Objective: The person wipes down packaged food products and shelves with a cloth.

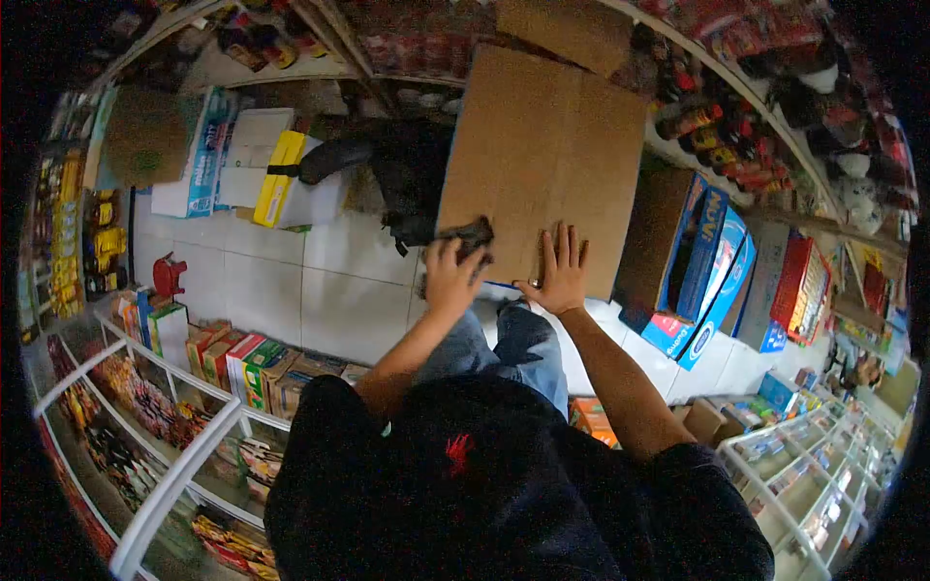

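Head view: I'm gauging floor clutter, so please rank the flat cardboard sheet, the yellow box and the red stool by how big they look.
1. Flat cardboard sheet, by far the largest.
2. Yellow box.
3. Red stool, smallest.
Fisheye distortion and differing distance from the camera make true sizes unsure.

The left hand [453, 276] gripped a dark tool [465, 235] at the near edge of a flat cardboard box [542, 155]. Just beside it, the right hand [559, 276] lay spread, palm down, on the cardboard. Blue cartons [712, 276] stood beyond the right hand.
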Tool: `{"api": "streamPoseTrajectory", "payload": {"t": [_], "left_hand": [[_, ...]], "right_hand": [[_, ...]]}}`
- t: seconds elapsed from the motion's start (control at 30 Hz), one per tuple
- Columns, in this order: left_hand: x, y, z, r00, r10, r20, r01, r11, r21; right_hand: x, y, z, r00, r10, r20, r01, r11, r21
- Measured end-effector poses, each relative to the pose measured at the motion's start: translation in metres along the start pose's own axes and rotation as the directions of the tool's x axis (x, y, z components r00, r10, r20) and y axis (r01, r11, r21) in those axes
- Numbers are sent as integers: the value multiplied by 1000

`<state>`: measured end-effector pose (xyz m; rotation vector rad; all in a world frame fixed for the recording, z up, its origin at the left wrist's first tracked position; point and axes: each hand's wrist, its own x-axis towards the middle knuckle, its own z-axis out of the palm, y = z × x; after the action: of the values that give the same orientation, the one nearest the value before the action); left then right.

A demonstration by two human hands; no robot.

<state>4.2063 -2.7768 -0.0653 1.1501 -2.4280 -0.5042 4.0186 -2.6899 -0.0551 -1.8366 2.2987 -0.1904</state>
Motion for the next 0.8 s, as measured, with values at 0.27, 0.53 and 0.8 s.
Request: {"api": "streamPoseTrajectory", "payload": {"t": [0.27, 0.53, 0.8], "left_hand": [[16, 71, 40, 990, 91, 105, -84, 994, -74], [-24, 67, -1, 911, -340, 233, 412, 748, -521], [-68, 64, -139, 665, -746, -38, 438, 431, -789]], "right_hand": [[-4, 15, 21, 989, -98, -108, 85, 990, -114], [-10, 35, -2, 996, -64, -68, 89, 855, 510], [-1, -109, -86, 735, -624, 263, -116, 267, 957]]}}
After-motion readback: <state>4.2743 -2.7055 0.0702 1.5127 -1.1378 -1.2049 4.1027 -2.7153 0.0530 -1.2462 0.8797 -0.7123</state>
